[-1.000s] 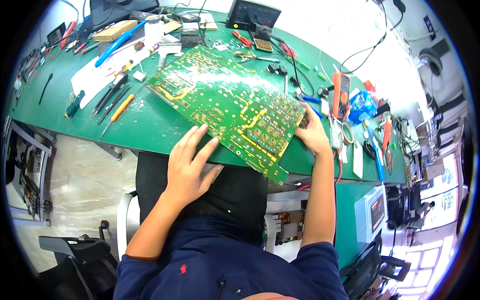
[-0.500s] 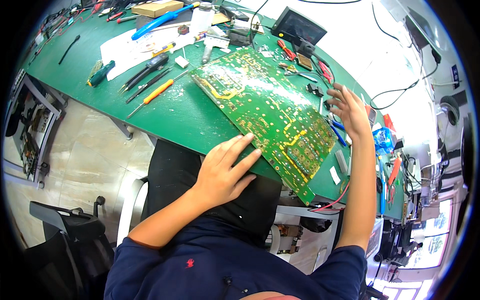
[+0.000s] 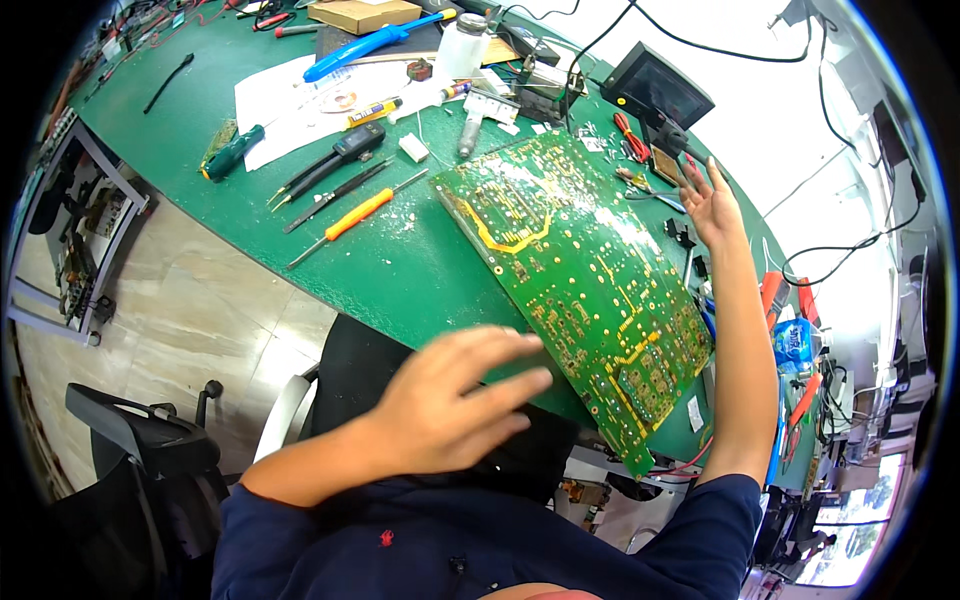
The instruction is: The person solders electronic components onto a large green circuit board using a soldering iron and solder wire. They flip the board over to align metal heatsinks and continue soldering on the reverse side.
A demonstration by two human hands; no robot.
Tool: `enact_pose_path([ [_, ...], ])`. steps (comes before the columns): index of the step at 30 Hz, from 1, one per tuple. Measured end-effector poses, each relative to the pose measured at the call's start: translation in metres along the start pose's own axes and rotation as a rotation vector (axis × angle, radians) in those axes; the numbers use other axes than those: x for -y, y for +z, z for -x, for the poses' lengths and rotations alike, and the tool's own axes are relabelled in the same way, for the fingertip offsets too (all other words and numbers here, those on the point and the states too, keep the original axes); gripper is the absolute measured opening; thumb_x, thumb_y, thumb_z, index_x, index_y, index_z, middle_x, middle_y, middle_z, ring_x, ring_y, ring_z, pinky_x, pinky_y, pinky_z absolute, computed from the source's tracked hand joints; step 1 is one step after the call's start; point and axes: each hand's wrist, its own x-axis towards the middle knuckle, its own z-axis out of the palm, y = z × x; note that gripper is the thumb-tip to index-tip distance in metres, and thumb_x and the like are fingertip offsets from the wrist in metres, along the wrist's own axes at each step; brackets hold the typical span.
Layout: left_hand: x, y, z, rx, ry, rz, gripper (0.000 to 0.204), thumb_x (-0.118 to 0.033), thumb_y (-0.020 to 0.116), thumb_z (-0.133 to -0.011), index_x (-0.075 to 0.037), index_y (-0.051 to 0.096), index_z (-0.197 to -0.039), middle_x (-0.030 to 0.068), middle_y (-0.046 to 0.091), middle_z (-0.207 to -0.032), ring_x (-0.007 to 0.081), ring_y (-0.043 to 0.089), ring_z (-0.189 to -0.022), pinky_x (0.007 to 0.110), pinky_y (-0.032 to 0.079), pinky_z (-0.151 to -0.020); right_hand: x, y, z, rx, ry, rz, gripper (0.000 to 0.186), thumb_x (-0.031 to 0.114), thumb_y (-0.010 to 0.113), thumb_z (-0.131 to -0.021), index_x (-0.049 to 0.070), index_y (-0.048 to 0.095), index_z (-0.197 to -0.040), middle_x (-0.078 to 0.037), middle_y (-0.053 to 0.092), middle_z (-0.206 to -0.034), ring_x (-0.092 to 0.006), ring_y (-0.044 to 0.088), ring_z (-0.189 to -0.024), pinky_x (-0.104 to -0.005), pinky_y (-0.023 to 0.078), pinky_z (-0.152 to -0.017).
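Green circuit board (image 3: 590,290) lies right of the orange screwdriver (image 3: 360,213), long axis slanting down-right. Left hand (image 3: 450,405)'s nearer, fingers loosely spread, board just to their right; right hand (image 3: 716,212)'s splayed, empty, farther right of the screwdriver.

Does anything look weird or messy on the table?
Two things. The green circuit board is askew, its near corner sticking past the edge of the table. White specks are scattered near the orange-handled tool, like spilled crumbs; I can't tell what they are.
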Motion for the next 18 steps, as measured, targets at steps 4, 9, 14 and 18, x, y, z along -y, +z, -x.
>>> enact_pose_path([
  [4, 0.036, -0.067, -0.037, -0.203, -0.104, -0.322, 0.034, 0.005, 0.071, -0.078, -0.004, 0.07, -0.111, 0.0147, 0.07, -0.108, 0.0354, 0.066, -0.097, 0.043, 0.053, -0.082, 0.001, 0.007, -0.027, -0.01, -0.122, 0.024, 0.061, 0.036, 0.068, -0.101, 0.009, 0.04, -0.147, -0.022, 0.058, -0.142, -0.0328, 0.06, -0.127, -0.0408, 0.053, -0.104],
  [9, 0.12, -0.09, -0.093, 0.13, -0.212, -0.409, 0.018, -0.001, 0.063, -0.091, -0.005, 0.071, -0.106, 0.0126, 0.07, -0.104, 0.0347, 0.066, -0.102, 0.043, 0.053, -0.088, 0.01, 0.004, -0.045, -0.149, -0.185, 0.041, 0.048, 0.034, 0.065, -0.104, 0.003, 0.049, -0.138, -0.021, 0.066, -0.127, -0.032, 0.066, -0.115, -0.0415, 0.055, -0.098],
  [14, 0.17, -0.081, -0.117, 0.473, -0.242, -0.472, 0.021, -0.005, 0.07, -0.087, -0.008, 0.075, -0.107, 0.0111, 0.073, -0.108, 0.032, 0.069, -0.104, 0.044, 0.054, -0.09, 0.033, -0.024, -0.008, -0.229, -0.283, 0.065, 0.033, 0.032, 0.061, -0.106, 0.004, 0.056, -0.125, -0.016, 0.07, -0.106, -0.0247, 0.068, -0.092, -0.0376, 0.057, -0.083],
  [18, 0.185, -0.077, -0.131, 0.647, -0.267, -0.505, 0.021, -0.007, 0.074, -0.085, -0.011, 0.077, -0.105, 0.0096, 0.075, -0.103, 0.0307, 0.071, -0.101, 0.044, 0.055, -0.087, 0.052, -0.042, 0.046, -0.193, -0.363, 0.051, 0.036, 0.03, 0.051, -0.11, 0.003, 0.054, -0.133, -0.016, 0.066, -0.114, -0.0244, 0.065, -0.106, -0.0373, 0.054, -0.092],
])
